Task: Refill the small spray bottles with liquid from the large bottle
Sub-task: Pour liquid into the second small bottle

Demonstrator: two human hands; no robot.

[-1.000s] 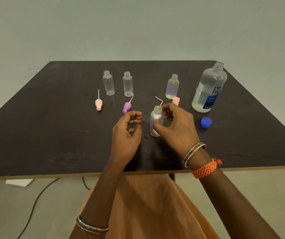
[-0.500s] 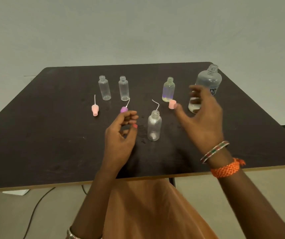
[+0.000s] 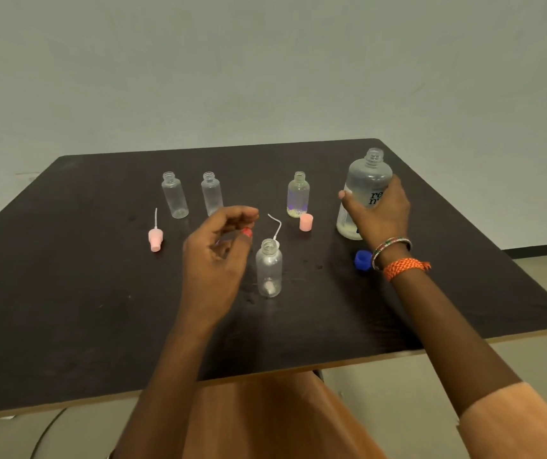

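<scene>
The near edge of the dark table [image 3: 66, 376] runs just in front of the person, and the wide dark surface on the left is bare. The left hand [image 3: 215, 256] hovers with loosely curled fingers, holding nothing; it hides the purple spray head seen before. Just beside it stands an uncapped small bottle [image 3: 269, 268], upright. The blue cap [image 3: 363, 259] is half hidden behind the right wrist. Farther back, the right hand [image 3: 378, 213], which was in the air half a second ago, now grips the large bottle [image 3: 368, 180] near the right edge, covering its label partly. Three small bottles [image 3: 211, 193] stand behind.
</scene>
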